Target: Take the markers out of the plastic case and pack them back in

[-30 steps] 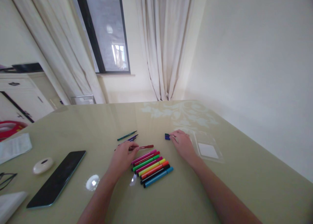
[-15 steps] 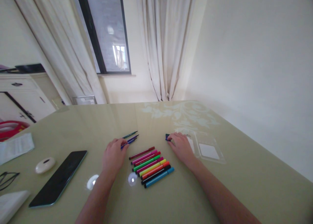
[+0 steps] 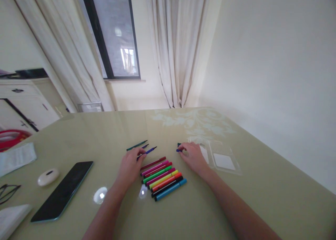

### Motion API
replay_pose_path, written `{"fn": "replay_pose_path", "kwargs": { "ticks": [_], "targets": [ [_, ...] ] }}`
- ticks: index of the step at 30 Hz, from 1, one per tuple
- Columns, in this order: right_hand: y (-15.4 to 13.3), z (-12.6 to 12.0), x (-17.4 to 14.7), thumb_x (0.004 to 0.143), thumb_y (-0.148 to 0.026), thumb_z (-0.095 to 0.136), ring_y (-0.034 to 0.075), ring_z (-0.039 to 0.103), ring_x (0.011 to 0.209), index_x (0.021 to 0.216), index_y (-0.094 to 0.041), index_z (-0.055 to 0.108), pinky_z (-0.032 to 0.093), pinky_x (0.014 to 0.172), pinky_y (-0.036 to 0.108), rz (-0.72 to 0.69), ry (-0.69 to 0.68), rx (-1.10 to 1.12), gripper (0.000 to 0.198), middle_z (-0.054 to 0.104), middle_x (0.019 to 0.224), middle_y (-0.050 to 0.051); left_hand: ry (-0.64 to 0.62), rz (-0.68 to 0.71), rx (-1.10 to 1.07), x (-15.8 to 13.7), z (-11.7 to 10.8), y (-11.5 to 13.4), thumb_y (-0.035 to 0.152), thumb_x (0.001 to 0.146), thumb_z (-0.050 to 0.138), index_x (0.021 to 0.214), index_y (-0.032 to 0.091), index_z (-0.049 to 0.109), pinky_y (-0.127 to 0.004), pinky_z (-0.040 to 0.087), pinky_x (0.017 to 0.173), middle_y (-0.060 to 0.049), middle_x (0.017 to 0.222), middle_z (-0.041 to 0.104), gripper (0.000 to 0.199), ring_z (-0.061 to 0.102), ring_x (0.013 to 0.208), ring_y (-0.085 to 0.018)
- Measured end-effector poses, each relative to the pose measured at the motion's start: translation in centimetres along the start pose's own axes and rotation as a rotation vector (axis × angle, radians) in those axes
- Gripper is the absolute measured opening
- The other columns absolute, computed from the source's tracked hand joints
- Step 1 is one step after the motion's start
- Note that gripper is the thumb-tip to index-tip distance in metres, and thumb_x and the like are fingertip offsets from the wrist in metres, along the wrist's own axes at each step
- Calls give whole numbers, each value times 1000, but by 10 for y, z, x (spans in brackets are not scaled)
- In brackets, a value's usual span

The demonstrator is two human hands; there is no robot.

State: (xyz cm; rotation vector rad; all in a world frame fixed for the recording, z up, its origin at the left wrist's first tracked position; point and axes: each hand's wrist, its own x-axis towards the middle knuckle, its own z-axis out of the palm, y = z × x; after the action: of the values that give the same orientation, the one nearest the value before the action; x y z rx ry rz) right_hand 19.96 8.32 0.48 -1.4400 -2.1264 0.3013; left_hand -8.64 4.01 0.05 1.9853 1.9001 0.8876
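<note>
My left hand (image 3: 132, 162) pinches an uncapped blue marker (image 3: 151, 150), its dark tip pointing right. Just beyond lie two more uncapped markers, a dark green marker (image 3: 137, 145) and a purple one (image 3: 145, 146) partly behind my fingers. Across from it, my right hand (image 3: 193, 155) is closed on a small blue marker cap (image 3: 179, 150). A dark green cap (image 3: 179, 144) shows right behind those fingertips. Between my forearms several capped markers lie in a slanted row, from a dark red marker (image 3: 154, 163) at the far end to a light blue marker (image 3: 170, 190) nearest me.
A clear plastic case (image 3: 224, 162) lies open beyond my right hand. On the left are a black tablet (image 3: 63, 191), a white oval object (image 3: 48, 177), glasses (image 3: 7, 192) and a folded paper (image 3: 18, 158). A wall borders the table on the right.
My left hand has moved right with the blue marker, lifting it away from the purple one. My right hand has shifted slightly left, with the blue cap now apart from the green cap.
</note>
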Motion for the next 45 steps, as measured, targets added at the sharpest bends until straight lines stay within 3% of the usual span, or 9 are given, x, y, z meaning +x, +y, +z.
{"fn": "replay_pose_path", "kwargs": {
  "ticks": [5, 8, 24, 38, 45],
  "targets": [
    [-7, -4, 0, 90, -27, 66, 20, 70, 87, 101, -21, 76, 51, 77, 31, 2, -6, 489, 16, 78, 96, 4, -106, 63, -219, -3, 5, 25, 39, 95, 51, 99, 23, 67, -36, 50, 84, -5, 99, 74, 23, 68, 93, -25],
    [-10, -6, 0, 91, -33, 68, 20, 71, 87, 103, -22, 77, 52, 75, 32, -10, -24, 611, 19, 78, 97, 5, -132, 74, -238, -5, 6, 31, 39, 93, 52, 96, 23, 69, -35, 50, 81, -4, 96, 75, 23, 68, 90, -24],
    [-20, -5, -3, 86, -33, 73, 20, 68, 82, 98, -22, 80, 51, 75, 32, -28, -96, 682, 17, 77, 91, 4, -147, 117, -317, -9, 4, 40, 37, 94, 56, 95, 23, 71, -31, 50, 77, -2, 91, 75, 20, 67, 84, -21],
    [-23, -1, -7, 78, -39, 82, 22, 73, 80, 93, -21, 82, 57, 77, 35, 66, -91, 851, 23, 79, 85, 5, -74, 45, -420, -13, 5, 46, 38, 87, 65, 95, 24, 80, -35, 54, 82, -3, 91, 78, 22, 70, 84, -23],
    [-26, -6, -4, 80, -42, 80, 23, 74, 84, 97, -21, 81, 58, 80, 36, 84, -79, 866, 27, 80, 90, 6, -69, 105, -390, -13, 6, 52, 40, 93, 60, 100, 24, 77, -33, 54, 83, -3, 98, 78, 24, 71, 90, -22]
  ]
}}
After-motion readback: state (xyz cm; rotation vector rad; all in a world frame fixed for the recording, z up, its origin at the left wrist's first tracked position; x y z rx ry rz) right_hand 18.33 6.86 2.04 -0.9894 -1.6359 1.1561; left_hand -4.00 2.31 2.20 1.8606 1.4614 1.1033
